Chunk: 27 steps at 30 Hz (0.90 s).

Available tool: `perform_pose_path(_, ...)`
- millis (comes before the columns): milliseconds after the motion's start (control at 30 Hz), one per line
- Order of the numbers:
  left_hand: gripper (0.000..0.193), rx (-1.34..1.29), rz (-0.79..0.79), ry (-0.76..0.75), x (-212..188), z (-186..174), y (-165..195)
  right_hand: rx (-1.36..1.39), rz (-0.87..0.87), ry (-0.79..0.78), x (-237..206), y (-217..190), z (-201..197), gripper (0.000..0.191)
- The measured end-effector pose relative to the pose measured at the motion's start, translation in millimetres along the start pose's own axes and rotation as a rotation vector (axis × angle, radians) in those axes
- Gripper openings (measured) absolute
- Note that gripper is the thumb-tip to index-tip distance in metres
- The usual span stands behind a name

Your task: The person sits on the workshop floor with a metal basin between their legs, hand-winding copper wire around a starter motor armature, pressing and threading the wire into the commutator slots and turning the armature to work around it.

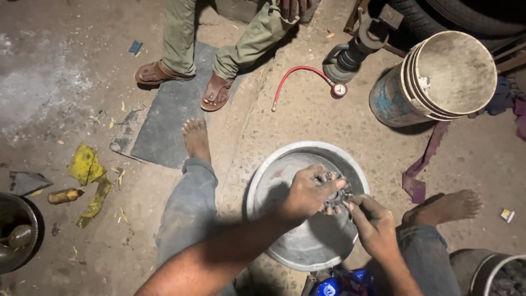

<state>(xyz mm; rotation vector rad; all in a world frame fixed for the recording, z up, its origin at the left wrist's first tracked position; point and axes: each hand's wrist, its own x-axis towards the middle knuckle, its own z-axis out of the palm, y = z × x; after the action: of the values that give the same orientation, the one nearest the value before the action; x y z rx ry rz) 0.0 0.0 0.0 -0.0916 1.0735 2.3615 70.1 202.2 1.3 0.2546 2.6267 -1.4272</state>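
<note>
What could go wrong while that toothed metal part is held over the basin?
Both hands, left hand and right hand, grip the toothed metal part above the metal basin; greasy fingers might slip and drop it. Its teeth could nick skin. The bare foot sits close beside the basin.

Bare concrete floor (329,126), dusty, speckled. Round metal basin (274,186) sits on it at centre. Dark rubber mat (164,126) lies up-left of basin. Crumpled yellow rag (90,175) and small yellowish bottle (64,195) lie at left, near dark bowl (16,235) at left edge. Red hose with pressure gauge (307,77) lies above basin. Blue-sided drum (433,79) lies tipped at upper right; purple cloth strip (422,164) trails below it.
</note>
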Motion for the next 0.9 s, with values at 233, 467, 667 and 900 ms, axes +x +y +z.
perform_pose_path(233, 0.016, 0.312, 0.105, -0.005, -17, -10, -8, -0.218, -0.167, 0.195, -21, -33, -6, 0.019)
perform_pose_path(467, 0.015, 0.102, 0.166, -0.116, -49, -23, -10, -0.179, 0.077, 0.096, -42, -24, 9, 0.025)
perform_pose_path(667, 0.019, 0.352, 0.194, 0.164, -66, -16, -2, -0.404, -0.053, -0.011, -71, -61, 6, 0.019)
perform_pose_path(900, 0.018, 0.189, 0.044, 0.091, 29, 18, -24, -0.057, 0.097, 0.014, 11, -25, -17, 0.032)
